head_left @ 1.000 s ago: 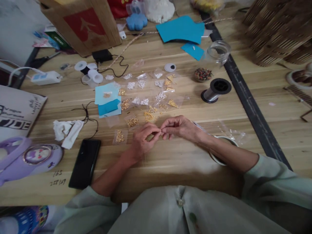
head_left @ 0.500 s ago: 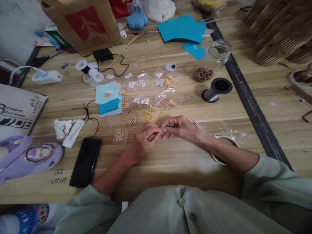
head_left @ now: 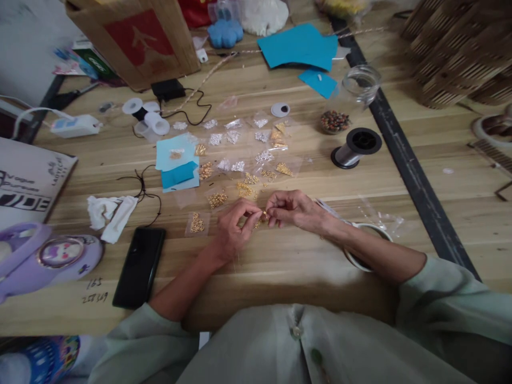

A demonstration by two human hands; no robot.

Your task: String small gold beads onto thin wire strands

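Observation:
My left hand is pinched, thumb against forefinger, above the table. My right hand is pinched just across from it, the fingertips of both almost meeting. Small gold beads show between the fingertips; how they are joined is too small to tell. Faint thin strands hang below my left hand. Just beyond the hands lie loose gold beads and a bag of gold beads. Another little bag of gold beads rests left of my left hand.
Bags of silver beads spread farther back. A wire spool and a glass jar stand at right. A tape roll sits under my right forearm. At left are a black phone, white cloth and blue cards.
My fingertips have drawn slightly apart, the left hand shifting a little left. More gold now shows between them.

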